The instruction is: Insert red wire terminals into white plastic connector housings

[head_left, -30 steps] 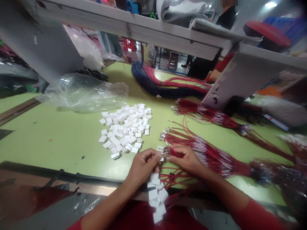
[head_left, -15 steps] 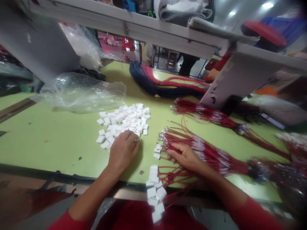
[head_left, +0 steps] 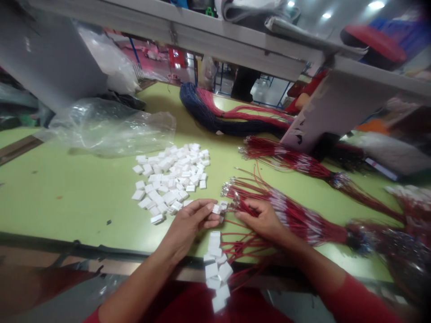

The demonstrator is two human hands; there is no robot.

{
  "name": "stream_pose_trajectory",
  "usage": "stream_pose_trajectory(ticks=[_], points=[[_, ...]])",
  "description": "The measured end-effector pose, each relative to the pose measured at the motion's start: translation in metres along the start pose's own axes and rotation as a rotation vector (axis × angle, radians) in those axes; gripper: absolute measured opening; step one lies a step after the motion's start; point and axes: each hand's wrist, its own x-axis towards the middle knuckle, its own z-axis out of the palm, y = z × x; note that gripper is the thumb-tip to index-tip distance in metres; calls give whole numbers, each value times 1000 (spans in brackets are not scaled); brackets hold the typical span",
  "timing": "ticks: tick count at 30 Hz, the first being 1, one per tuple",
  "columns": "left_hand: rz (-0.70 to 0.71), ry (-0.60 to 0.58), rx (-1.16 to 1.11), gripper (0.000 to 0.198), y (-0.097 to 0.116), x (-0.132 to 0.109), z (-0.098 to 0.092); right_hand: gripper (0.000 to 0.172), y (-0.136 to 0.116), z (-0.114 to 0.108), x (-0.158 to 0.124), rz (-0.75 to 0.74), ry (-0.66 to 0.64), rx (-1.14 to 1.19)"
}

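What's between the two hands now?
In the head view, a small white connector sits at the fingertips of the left hand, next to the metal-tipped ends of red wires under the right hand.

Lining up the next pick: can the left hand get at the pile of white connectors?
Probably yes. The left hand lies just beside the pile of white connectors, with nothing standing between them on the green table. Its fingertips seem to pinch one small connector, which may need placing first.
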Motion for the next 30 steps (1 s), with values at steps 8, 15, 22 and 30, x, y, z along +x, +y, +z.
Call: stream_pose_trajectory(ticks=[8, 15, 22, 30], points=[[-53, -14, -81, 41, 2, -4, 9, 16, 2, 0, -2, 0, 23, -25], [-28, 23, -15, 44, -4, -7, 7, 15, 2, 2, -2, -40, 21, -92], [48, 20, 89, 34, -19, -11, 20, 20, 2, 7, -6, -22, -66, -103], [770, 223, 967, 26, -10, -13, -21, 32, -2, -3, 4, -152, 53, -51]])
